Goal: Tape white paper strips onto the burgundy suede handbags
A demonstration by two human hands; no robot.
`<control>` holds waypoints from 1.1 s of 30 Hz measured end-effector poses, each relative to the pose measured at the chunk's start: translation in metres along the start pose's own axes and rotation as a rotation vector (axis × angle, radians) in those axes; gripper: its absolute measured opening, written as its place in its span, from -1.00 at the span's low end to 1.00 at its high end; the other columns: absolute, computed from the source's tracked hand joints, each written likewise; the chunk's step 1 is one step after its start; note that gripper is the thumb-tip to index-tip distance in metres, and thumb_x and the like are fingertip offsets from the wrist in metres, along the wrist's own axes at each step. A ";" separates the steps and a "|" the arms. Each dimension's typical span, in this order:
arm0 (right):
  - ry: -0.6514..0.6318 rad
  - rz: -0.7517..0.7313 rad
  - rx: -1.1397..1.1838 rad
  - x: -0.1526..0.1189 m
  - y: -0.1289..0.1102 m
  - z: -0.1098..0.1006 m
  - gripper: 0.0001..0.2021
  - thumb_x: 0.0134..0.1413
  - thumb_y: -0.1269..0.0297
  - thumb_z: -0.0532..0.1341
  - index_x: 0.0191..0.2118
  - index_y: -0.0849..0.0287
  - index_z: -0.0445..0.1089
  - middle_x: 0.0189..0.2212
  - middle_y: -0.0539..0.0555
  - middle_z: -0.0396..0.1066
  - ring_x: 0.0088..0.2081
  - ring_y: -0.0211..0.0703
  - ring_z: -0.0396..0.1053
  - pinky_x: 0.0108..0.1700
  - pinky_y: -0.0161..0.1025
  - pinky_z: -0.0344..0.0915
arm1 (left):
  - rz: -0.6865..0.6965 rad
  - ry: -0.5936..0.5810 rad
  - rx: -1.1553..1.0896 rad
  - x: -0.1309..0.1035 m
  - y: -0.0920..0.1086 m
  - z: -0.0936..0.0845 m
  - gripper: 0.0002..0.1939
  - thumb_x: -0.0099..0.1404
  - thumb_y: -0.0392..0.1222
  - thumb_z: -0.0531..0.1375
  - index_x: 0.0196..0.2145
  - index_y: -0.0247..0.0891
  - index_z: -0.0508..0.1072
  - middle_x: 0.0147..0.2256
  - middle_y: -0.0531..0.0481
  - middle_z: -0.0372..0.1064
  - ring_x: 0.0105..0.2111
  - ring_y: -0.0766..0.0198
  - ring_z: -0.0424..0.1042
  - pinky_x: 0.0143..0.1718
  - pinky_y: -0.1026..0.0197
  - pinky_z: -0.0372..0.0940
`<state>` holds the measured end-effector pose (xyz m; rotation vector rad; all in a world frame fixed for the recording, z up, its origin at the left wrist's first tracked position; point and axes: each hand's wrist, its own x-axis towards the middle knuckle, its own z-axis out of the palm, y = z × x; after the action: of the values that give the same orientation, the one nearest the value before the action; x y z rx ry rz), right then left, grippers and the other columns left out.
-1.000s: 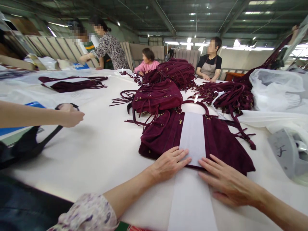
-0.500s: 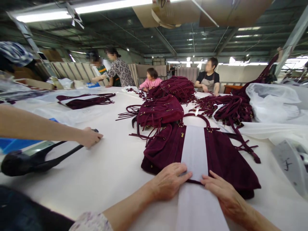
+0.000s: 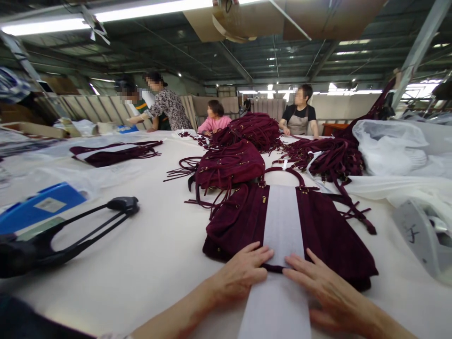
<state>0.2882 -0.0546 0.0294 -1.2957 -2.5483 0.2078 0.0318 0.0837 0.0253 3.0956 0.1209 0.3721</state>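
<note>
A burgundy handbag [image 3: 328, 226] lies on the white table, its looped handle pointing away from me. Down its middle runs a white paper strip [image 3: 282, 212], which continues past the bag's near edge toward me. My left hand [image 3: 243, 268] rests on the near edge, left of the strip, with fingers stretched out. On the other side, my right hand [image 3: 321, 282] lies with spread fingertips on the strip and the bag's lower edge. Neither hand has anything gripped in it. A second burgundy bag [image 3: 229, 165] touches the first at its upper left.
Burgundy bags and straps are piled [image 3: 247, 129] farther back. Left are a black-handled frame [image 3: 95, 230], a blue box [image 3: 42, 202] and another wrapped bag [image 3: 113, 153]. Clear plastic [image 3: 388, 146] lies at right. Several people are around the table's far side.
Another person's hand and arm have left the black-handled frame at left. My hands have shifted slightly along the bag's near edge, and the view has turned a little right.
</note>
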 end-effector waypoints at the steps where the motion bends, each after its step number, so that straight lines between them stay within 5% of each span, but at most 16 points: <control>1: -0.002 0.000 -0.006 0.000 0.000 -0.001 -0.17 -0.19 0.47 0.15 0.31 0.15 -0.02 0.28 0.25 0.02 0.29 0.09 0.00 0.27 0.27 -0.15 | 0.002 -0.021 -0.025 0.000 0.000 -0.004 -0.94 0.24 -0.25 0.19 -0.40 -0.24 0.40 0.20 -0.06 0.17 0.23 0.16 0.10 0.27 0.00 -0.05; 5: 0.021 -0.002 -0.065 0.002 -0.002 0.005 -0.35 -0.16 0.45 0.15 0.17 0.18 0.17 0.28 0.30 0.02 0.28 0.10 0.00 0.25 0.30 -0.11 | -0.021 -0.025 -0.077 -0.003 0.002 -0.013 -0.87 0.30 -0.18 0.15 -0.39 -0.23 0.40 0.20 -0.05 0.17 0.21 0.20 0.13 0.27 0.04 -0.05; 10: 0.315 -0.017 -0.197 0.006 -0.004 0.032 -0.78 0.08 0.55 0.04 -0.23 0.19 0.35 0.03 0.29 0.35 0.21 0.07 0.15 0.22 0.33 -0.04 | -0.065 0.050 0.016 -0.007 0.010 -0.003 -0.81 0.37 -0.27 0.03 -0.37 -0.23 0.38 0.04 -0.02 0.32 0.13 0.28 0.20 0.27 0.11 -0.02; 14: 0.427 -0.042 -0.192 0.004 -0.002 0.044 -0.75 0.17 0.60 -0.05 -0.28 0.22 0.33 -0.06 0.24 0.42 0.18 0.04 0.21 0.23 0.31 -0.02 | -0.067 0.118 0.083 -0.006 0.013 0.001 -0.77 0.40 -0.32 -0.03 -0.36 -0.26 0.37 -0.05 -0.02 0.37 0.07 0.28 0.24 0.24 0.12 0.00; 22: 0.593 -0.121 -0.096 -0.004 0.001 0.044 -0.72 0.18 0.61 0.01 -0.03 0.34 0.28 -0.17 0.21 0.50 0.08 -0.08 0.34 0.27 0.15 0.04 | -0.077 0.230 0.049 0.001 0.012 0.002 -0.73 0.40 -0.33 -0.11 -0.36 -0.29 0.33 -0.40 -0.02 0.32 -0.31 0.29 0.28 0.00 0.07 0.16; 26: 0.534 -0.154 -0.137 -0.003 -0.003 0.041 -0.78 0.18 0.62 -0.01 -0.22 0.30 0.35 -0.17 0.21 0.50 0.10 -0.06 0.33 0.29 0.15 0.00 | -0.071 0.260 0.061 0.006 0.011 0.009 -0.74 0.39 -0.34 -0.09 -0.40 -0.31 0.31 -0.48 0.00 0.25 -0.40 0.29 0.22 -0.14 0.12 0.19; 33: 0.554 -0.152 -0.159 -0.002 -0.006 0.041 -0.77 0.23 0.57 -0.03 -0.20 0.30 0.35 -0.17 0.21 0.50 0.10 -0.07 0.32 0.25 0.14 0.07 | -0.044 0.188 0.022 0.003 0.011 0.000 -0.80 0.35 -0.33 -0.05 -0.30 -0.27 0.35 -0.40 0.01 0.32 -0.30 0.29 0.29 0.12 0.04 0.06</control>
<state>0.2725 -0.0598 -0.0088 -1.0202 -2.1936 -0.3455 0.0353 0.0732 0.0260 3.0669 0.1973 0.6637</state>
